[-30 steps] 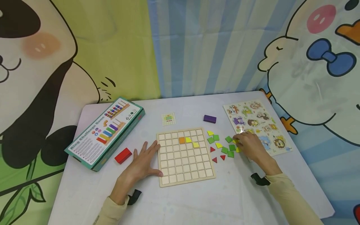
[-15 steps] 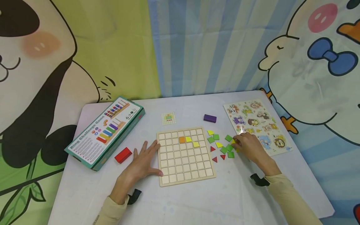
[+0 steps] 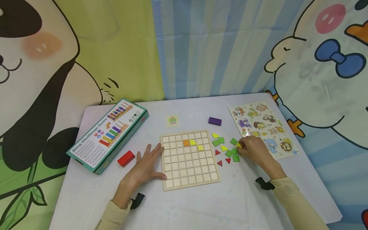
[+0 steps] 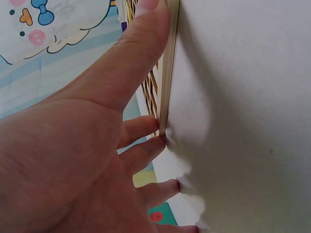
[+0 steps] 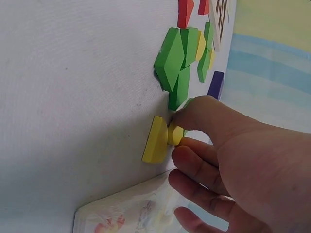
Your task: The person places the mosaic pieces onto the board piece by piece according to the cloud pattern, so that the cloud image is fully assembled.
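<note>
The yellow tile (image 5: 156, 141) your right hand (image 3: 254, 150) is working sits on the white table (image 3: 201, 207) at about 3 o'clock from the wooden grid board (image 3: 188, 166), at the outer edge of the loose pile. The wrist view shows your thumb and forefinger (image 5: 194, 114) pinched on a smaller yellow piece (image 5: 176, 134) that touches the larger tile; the other fingers hang curled beneath. Whether the pinch also has the larger tile, I cannot tell.

Your left hand (image 3: 146, 166) lies flat at 9 o'clock of the board, fingers straight and spread, with the thumb (image 4: 131, 53) along the board's edge.

Here is what could go wrong, as I judge it:

- The two yellow pieces touch. Lifting one may drag or flip the other.
- The green tiles (image 5: 176, 60) are stacked crookedly just beside your fingertips, toward the board. A brush from your knuckles could scatter them into the red triangles (image 3: 221, 158).
- The animal puzzle sheet (image 3: 263, 127) lies right under your hand, at 3 o'clock. A tile pushed outward could slide onto it or under its edge.
- The orange tile (image 3: 186, 143) and the two yellow pieces (image 3: 196, 145) already set in the board's upper rows are only resting in their cells. If your left hand eases off and the board shifts, they may jump out.
</note>
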`<state>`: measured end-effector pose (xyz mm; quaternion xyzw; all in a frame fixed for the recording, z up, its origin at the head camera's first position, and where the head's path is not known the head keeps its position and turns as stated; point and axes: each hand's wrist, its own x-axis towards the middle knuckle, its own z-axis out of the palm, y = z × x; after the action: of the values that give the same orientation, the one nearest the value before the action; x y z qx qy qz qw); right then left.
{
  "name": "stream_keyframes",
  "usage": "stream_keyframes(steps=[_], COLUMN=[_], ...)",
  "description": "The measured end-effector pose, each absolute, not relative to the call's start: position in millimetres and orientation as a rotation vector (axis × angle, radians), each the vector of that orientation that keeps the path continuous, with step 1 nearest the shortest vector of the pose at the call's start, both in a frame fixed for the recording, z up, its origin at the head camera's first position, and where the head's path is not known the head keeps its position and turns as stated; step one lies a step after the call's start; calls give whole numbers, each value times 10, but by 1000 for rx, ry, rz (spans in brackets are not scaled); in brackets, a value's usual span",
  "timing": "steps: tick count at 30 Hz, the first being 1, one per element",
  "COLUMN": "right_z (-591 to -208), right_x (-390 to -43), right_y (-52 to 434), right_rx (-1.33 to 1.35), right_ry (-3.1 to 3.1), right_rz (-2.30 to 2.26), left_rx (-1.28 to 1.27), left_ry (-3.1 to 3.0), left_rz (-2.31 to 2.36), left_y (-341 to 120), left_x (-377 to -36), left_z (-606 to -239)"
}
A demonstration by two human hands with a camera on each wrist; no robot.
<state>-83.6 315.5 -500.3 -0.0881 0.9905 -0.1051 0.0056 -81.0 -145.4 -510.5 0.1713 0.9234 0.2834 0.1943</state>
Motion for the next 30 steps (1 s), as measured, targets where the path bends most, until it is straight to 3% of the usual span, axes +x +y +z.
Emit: stream_keyframes(steps=[10,21,30], right_z=[-4994,-4956,-5063], right_x=[-828,-829,-772], right_y=[3023,2120,1762], right_rx=[-274,-496,-455], right_ry=[3215,3227,3231], right_rz=[-347,-505,-386], left_rx=[474,479,473], left_ry=[2577,2586,2583], left_rz=[799,783,780], left_y=[-1432,-1453,-1442], left_x=[-808,-825,-821], left_z=[-5092,-5096,-5090])
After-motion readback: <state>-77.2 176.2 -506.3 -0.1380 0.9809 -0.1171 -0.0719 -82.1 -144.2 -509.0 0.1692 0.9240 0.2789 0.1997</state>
